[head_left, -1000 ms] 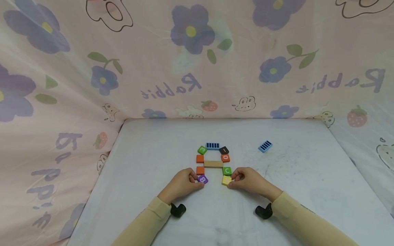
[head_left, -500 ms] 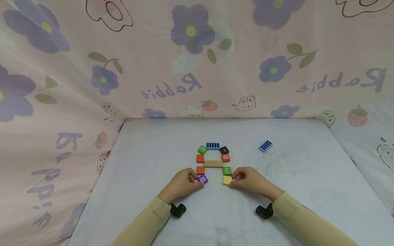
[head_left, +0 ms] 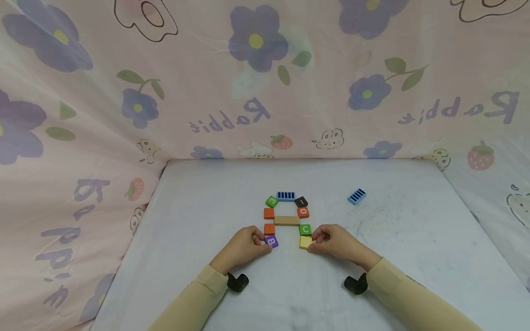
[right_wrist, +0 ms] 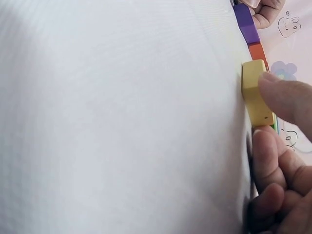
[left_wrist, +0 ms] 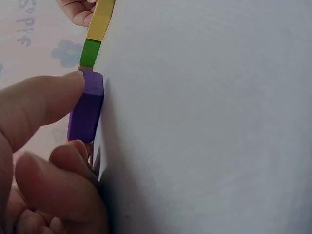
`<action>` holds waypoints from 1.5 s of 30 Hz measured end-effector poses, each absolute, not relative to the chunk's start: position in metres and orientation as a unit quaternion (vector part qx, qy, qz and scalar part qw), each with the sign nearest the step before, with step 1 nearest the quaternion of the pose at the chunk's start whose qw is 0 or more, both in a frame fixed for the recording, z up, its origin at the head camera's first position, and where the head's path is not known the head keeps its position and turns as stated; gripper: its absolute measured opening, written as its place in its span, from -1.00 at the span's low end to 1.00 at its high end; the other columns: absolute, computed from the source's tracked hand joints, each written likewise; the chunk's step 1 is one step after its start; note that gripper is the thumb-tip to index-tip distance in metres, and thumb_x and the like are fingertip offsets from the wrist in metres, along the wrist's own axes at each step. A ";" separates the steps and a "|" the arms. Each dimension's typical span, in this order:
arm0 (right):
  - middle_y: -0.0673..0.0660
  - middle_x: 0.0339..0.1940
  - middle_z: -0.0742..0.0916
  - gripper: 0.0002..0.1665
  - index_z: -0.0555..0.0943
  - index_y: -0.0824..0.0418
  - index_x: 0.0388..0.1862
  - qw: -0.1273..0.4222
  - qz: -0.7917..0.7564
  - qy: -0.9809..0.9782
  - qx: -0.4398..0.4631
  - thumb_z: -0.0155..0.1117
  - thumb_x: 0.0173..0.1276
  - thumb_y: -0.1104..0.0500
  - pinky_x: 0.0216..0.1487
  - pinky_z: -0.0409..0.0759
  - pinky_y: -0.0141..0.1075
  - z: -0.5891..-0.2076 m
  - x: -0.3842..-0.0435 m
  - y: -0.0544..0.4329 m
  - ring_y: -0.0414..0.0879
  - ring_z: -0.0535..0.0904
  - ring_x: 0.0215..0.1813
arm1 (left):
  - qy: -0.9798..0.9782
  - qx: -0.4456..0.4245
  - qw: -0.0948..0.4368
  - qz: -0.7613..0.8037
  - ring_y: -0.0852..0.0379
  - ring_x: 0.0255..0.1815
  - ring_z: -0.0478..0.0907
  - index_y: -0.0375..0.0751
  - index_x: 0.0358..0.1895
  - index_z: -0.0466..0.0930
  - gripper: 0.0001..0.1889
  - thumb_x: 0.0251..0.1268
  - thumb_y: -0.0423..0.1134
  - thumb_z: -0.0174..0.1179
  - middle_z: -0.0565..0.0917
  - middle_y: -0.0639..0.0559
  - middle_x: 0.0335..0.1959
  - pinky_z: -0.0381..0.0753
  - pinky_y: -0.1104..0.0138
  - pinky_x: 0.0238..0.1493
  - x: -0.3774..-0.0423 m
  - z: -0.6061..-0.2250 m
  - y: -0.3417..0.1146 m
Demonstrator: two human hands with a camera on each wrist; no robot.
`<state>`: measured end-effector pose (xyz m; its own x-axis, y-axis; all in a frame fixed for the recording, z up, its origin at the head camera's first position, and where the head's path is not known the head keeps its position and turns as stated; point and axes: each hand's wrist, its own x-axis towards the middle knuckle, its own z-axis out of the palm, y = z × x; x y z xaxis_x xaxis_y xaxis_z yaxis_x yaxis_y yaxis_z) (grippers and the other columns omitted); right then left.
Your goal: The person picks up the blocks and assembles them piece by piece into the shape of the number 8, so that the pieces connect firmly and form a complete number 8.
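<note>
My left hand point(head_left: 245, 248) pinches a purple block point(head_left: 271, 241) marked 8 between thumb and finger. It sits at the front end of the left column, just below two plain orange blocks point(head_left: 269, 229). Opposite it, my right hand point(head_left: 338, 244) pinches a yellow block point(head_left: 305, 242), below a green C block point(head_left: 305, 230) and an orange 0 block point(head_left: 303, 212). A tan plank point(head_left: 286, 220) lies across between the columns. At the top are a green block point(head_left: 271, 201), a blue striped block point(head_left: 286, 196) and a black block point(head_left: 301, 202). The right wrist view shows the thumb on the yellow block.
A second blue striped block point(head_left: 357, 196) lies apart at the right on the white tabletop point(head_left: 406, 220). A pink patterned cloth point(head_left: 306, 119) stands behind and at both sides. Black wrist pieces point(head_left: 238, 282) hang by the sleeves.
The purple block has turned slightly and shifted a little left with my left hand. The yellow block has moved slightly right and straightened under the green C block, my right hand still on it.
</note>
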<state>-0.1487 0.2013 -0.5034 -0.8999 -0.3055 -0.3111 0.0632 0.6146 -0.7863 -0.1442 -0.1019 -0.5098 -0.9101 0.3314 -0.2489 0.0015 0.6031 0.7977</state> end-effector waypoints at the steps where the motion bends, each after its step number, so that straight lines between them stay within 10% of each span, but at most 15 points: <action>1: 0.03 -0.41 0.61 -0.61 0.61 0.14 -0.28 0.213 -0.433 0.873 -0.070 0.55 0.05 -0.03 -0.27 0.44 -0.29 -0.504 -0.149 0.201 -0.09 0.48 -0.30 | 0.874 0.096 0.190 0.437 0.14 -0.46 0.43 -0.12 -0.21 0.55 -0.63 0.07 0.03 0.43 0.54 0.07 -0.48 0.42 0.29 -0.43 -0.144 -0.510 -0.102; 45: 0.03 -0.46 0.60 -0.63 0.59 0.14 -0.32 0.204 -0.431 0.876 -0.072 0.56 0.05 -0.02 -0.31 0.42 -0.31 -0.503 -0.148 0.199 -0.10 0.47 -0.35 | 0.871 0.096 0.182 0.447 0.16 -0.51 0.40 -0.18 -0.25 0.56 -0.62 0.05 0.01 0.45 0.51 0.07 -0.53 0.37 0.34 -0.48 -0.143 -0.507 -0.102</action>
<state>-0.1476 0.1991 -0.5033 -0.9067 -0.3019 -0.2945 0.0488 0.6184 -0.7844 -0.1430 -0.1016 -0.5071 -0.9156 0.3293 -0.2307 0.0043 0.5818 0.8134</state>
